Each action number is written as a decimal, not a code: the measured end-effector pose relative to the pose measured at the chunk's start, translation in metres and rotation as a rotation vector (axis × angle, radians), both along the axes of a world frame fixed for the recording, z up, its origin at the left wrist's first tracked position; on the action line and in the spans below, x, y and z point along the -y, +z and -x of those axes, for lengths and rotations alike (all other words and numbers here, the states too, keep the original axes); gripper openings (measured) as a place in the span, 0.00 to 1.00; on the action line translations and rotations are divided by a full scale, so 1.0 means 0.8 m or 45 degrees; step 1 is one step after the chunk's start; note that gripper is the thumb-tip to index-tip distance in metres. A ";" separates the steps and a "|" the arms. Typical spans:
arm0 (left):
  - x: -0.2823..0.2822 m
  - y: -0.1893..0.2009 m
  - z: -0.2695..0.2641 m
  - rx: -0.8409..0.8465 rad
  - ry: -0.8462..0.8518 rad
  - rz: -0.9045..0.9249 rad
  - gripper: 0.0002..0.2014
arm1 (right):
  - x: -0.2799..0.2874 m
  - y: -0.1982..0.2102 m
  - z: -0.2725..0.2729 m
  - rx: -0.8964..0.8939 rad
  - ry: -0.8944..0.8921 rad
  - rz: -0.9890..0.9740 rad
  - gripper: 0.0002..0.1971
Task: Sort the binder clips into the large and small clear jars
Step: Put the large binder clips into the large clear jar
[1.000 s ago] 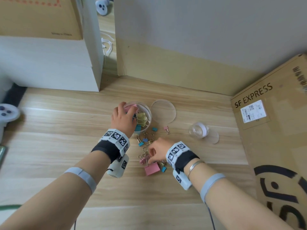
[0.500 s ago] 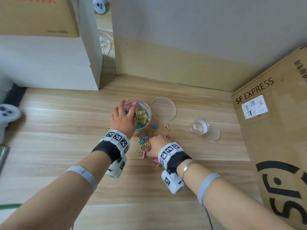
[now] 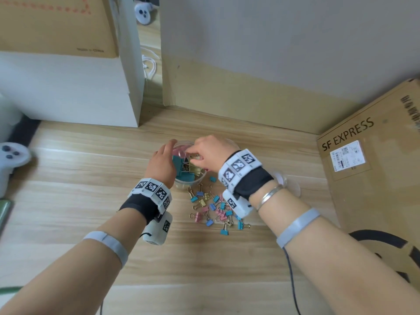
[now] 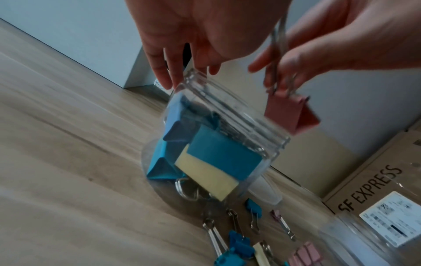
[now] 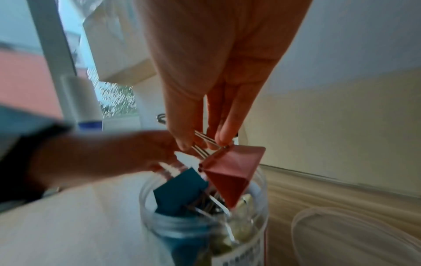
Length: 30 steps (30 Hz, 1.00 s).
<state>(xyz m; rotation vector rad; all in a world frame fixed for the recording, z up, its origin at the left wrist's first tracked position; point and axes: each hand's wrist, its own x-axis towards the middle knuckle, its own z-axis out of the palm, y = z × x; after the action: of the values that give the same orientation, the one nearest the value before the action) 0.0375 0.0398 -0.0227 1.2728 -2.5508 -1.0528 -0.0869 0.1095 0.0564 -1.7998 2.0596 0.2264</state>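
Observation:
The large clear jar stands on the wooden floor, holding several big blue and yellow clips. My left hand grips it at the rim. My right hand pinches the wire handles of a large pink binder clip, which hangs just above the jar's mouth. In the left wrist view the pink clip is beside the rim. Several small pink, blue and yellow clips lie loose on the floor in front of the jar. The small clear jar is mostly hidden behind my right wrist.
The large jar's clear lid lies on the floor right of the jar. An SF Express carton stands at the right. A white box and a wall close off the back. A white game controller lies far left.
My right hand took the large pink clip from the floor pile and carried it up and back over the large jar. My left hand stayed at the jar.

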 end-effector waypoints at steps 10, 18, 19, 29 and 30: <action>0.018 -0.008 -0.003 -0.055 0.103 -0.133 0.22 | 0.026 -0.067 -0.014 -0.226 0.263 -0.123 0.17; 0.006 -0.021 0.004 -0.065 0.006 0.017 0.21 | 0.004 -0.068 0.012 0.067 -0.093 0.168 0.19; 0.004 -0.022 0.005 -0.048 -0.005 0.017 0.22 | -0.003 -0.071 0.020 0.156 -0.232 0.257 0.19; 0.000 -0.024 0.010 -0.019 0.021 -0.020 0.25 | -0.049 -0.127 0.117 0.242 -1.047 -0.280 0.50; 0.000 -0.024 0.010 -0.020 0.027 -0.034 0.26 | -0.049 -0.130 0.116 0.255 -1.026 -0.312 0.54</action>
<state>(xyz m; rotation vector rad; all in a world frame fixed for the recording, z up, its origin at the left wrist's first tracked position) 0.0292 0.0395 -0.0421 1.2892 -2.5145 -1.0921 -0.1798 0.1486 -0.0474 -0.7240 2.2965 0.0545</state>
